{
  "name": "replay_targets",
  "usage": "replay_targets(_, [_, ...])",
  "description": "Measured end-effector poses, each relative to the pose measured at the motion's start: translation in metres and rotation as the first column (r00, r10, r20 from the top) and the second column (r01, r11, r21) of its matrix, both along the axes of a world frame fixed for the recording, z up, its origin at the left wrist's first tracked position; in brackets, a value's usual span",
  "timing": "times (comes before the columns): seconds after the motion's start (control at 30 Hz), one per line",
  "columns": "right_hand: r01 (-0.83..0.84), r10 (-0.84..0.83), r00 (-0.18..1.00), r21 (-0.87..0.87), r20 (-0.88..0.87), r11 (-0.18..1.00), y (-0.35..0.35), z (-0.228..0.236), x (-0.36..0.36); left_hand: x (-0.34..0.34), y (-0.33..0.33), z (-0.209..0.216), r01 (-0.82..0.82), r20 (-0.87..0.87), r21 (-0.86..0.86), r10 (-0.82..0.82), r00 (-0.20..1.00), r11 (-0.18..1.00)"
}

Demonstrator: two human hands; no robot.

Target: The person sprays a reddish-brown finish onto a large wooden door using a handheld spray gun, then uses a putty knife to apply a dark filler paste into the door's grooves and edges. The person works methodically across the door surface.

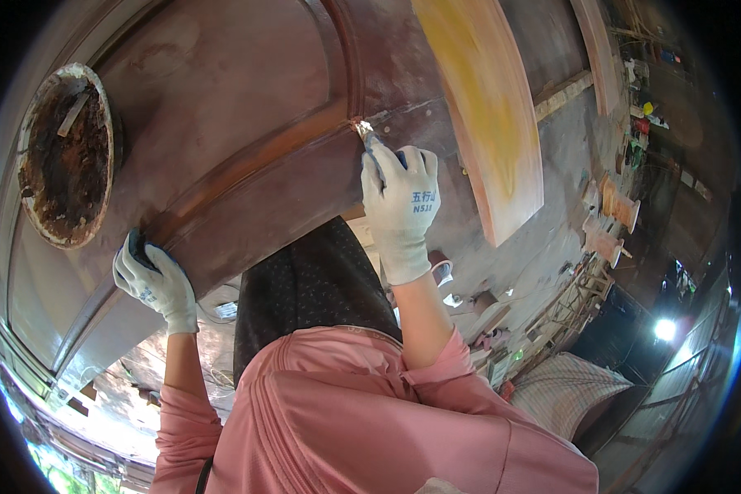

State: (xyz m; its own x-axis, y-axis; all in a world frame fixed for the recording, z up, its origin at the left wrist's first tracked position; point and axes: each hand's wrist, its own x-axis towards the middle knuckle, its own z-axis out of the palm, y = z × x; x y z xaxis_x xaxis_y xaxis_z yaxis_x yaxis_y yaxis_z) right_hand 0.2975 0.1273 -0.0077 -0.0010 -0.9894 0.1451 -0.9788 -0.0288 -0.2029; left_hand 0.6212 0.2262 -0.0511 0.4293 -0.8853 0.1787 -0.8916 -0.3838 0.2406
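A brown wooden panel (pixel 247 74) with a raised curved moulding (pixel 247 163) lies in front of me. My right hand (pixel 399 198), in a white glove with a dark blue palm, is closed around a small tool (pixel 363 130). Its whitish tip touches the panel by the moulding's corner; the grip hides the rest, so I cannot tell its kind. My left hand (pixel 156 280), gloved alike, is closed at the moulding's near left end. Whatever its curled fingers hold, if anything, is hidden.
A round crusted pan (pixel 103 193) of dark brown matter rests on the panel at left, a flat stick (pixel 74 114) in it. Right of my right hand lies a pale board with a yellow streak (pixel 486 99). Spools (pixel 617 206) and clutter lie on the floor at far right.
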Motion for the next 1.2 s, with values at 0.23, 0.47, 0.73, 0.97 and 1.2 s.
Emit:
replay_targets(0.23, [0.025, -0.035, 0.997, 0.128, 0.072, 0.991, -0.014, 0.025, 0.007, 0.001, 0.002, -0.001, -0.014, -0.009, 0.008, 0.014, 1.0, 1.0])
replay_targets(0.47, [0.051, -0.072, 0.957, 0.08, 0.282, 0.995, -0.017, 0.024, -0.009, -0.005, -0.001, 0.0, 0.051, 0.107, -0.028, -0.047, 0.993, 0.998])
replay_targets(0.73, [0.04, -0.042, 0.983, 0.013, 0.18, 0.999, -0.019, 0.012, -0.006, -0.159, -0.084, 0.016, 0.784, -0.302, -0.153, -0.784, 0.542, 0.602])
replay_targets(0.97, [0.001, -0.008, 0.999, 0.132, 0.05, 0.991, -0.009, 0.017, 0.001, -0.164, -0.083, 0.007, 0.792, -0.219, -0.11, -0.792, 0.57, 0.6])
replay_targets(1.2, [0.03, -0.046, 0.934, 0.051, 0.355, 0.998, -0.009, 0.016, -0.015, -0.162, -0.083, 0.011, 0.791, -0.21, -0.064, -0.783, 0.586, 0.609])
